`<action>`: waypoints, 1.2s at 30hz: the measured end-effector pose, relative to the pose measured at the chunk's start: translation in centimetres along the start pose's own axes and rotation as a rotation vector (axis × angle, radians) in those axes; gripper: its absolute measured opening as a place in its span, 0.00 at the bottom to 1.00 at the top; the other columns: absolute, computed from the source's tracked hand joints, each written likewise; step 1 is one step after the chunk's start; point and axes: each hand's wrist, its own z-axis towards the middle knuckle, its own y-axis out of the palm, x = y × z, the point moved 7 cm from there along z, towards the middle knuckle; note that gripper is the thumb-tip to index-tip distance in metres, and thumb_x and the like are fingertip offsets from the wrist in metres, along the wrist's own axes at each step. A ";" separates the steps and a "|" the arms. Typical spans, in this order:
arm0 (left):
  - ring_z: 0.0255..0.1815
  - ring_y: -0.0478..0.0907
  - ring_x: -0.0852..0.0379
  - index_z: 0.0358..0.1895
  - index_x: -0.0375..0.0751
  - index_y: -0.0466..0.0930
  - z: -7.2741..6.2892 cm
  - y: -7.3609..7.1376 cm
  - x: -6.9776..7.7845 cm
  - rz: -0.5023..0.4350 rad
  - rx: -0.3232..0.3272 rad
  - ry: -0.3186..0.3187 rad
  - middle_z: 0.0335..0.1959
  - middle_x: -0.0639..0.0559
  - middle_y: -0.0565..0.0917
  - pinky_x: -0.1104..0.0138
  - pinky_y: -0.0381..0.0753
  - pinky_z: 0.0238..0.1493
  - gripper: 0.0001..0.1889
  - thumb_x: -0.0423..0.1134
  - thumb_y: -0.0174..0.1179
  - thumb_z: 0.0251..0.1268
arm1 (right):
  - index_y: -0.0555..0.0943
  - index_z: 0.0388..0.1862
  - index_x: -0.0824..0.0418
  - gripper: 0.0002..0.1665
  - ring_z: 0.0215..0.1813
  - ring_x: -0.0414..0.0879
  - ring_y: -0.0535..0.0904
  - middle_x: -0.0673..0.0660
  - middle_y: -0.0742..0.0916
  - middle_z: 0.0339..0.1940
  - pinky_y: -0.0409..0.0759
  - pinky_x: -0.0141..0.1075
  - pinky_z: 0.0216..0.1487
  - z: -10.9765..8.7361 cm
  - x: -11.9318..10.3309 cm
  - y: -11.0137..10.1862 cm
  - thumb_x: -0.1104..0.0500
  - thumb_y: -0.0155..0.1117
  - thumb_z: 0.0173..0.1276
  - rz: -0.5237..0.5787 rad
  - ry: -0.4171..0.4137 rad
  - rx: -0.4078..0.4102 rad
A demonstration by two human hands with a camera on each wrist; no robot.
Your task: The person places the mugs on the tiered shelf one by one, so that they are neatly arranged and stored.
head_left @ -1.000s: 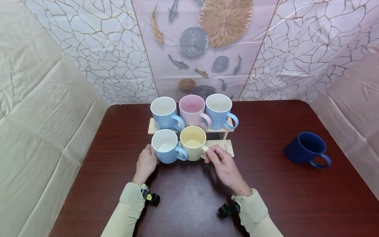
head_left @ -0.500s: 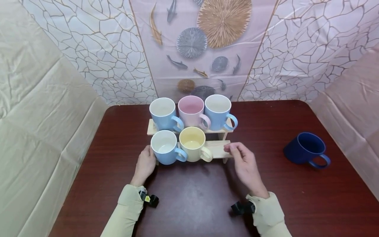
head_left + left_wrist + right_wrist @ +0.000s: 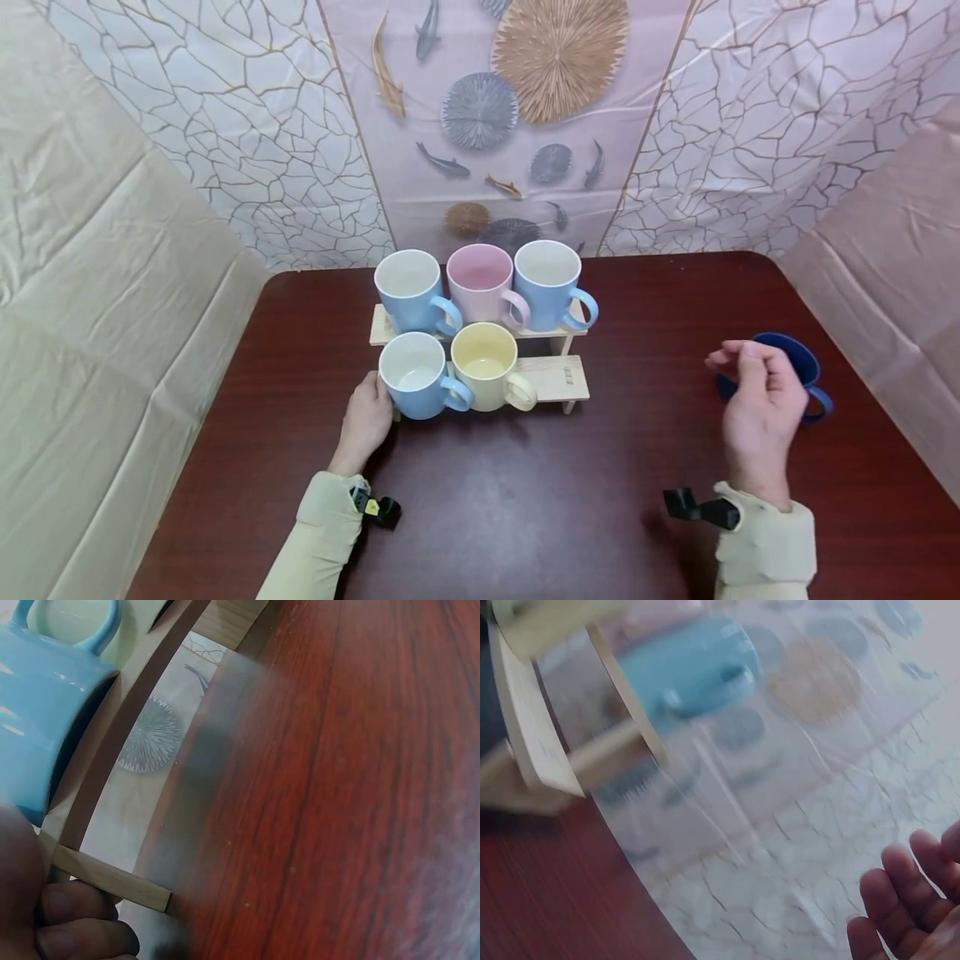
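Observation:
My left hand point(image 3: 366, 422) grips the left end of a two-tier wooden rack point(image 3: 551, 379), its fingers curled by the short rack leg point(image 3: 112, 877) in the left wrist view. Right beside it, a light blue mug point(image 3: 420, 392) and a pale yellow mug point(image 3: 483, 387) stand on the lower tier, handles to the right. My right hand point(image 3: 763, 417) is over the table's right side, fingers loosely bent and holding nothing. It overlaps a navy mug point(image 3: 802, 358) in the head view, hiding much of it. The right wrist view shows relaxed fingertips point(image 3: 877, 892).
On the upper tier stand a light blue mug point(image 3: 408, 292), a pink mug point(image 3: 480, 287) and another light blue mug point(image 3: 547, 287). Bare wood shows at the lower tier's right end. The dark red table point(image 3: 480, 517) ends at patterned cloth walls point(image 3: 277, 108).
My right hand has let go of the yellow mug's handle and moved right to the navy mug. My left hand has stayed at the rack's left end.

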 end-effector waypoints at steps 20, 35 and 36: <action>0.23 0.74 0.52 0.44 0.39 0.74 -0.1 -0.1 -0.2 0.014 -0.019 -0.008 0.17 0.49 0.77 0.56 0.73 0.39 0.23 0.51 0.32 0.81 | 0.77 0.57 0.46 0.17 0.45 0.27 0.64 0.36 0.70 0.40 0.59 0.26 0.54 3.9 3.6 -11.3 0.58 0.55 0.71 -0.566 0.244 0.320; 0.24 0.75 0.52 0.45 0.39 0.74 0.0 0.0 -0.2 0.014 -0.017 -0.022 0.18 0.49 0.77 0.56 0.74 0.38 0.22 0.50 0.33 0.81 | 0.79 0.52 0.49 0.12 0.53 0.37 0.69 0.44 0.76 0.47 0.63 0.21 0.50 3.7 8.2 -13.3 0.55 0.60 0.72 -0.304 0.471 0.297; 0.24 0.75 0.52 0.45 0.39 0.74 0.0 -0.1 -0.2 0.013 -0.017 -0.022 0.18 0.49 0.77 0.56 0.73 0.39 0.22 0.50 0.33 0.81 | 0.80 0.48 0.50 0.09 0.49 0.35 0.69 0.43 0.76 0.44 0.65 0.21 0.45 3.7 8.4 -13.3 0.56 0.62 0.70 -0.231 0.490 0.313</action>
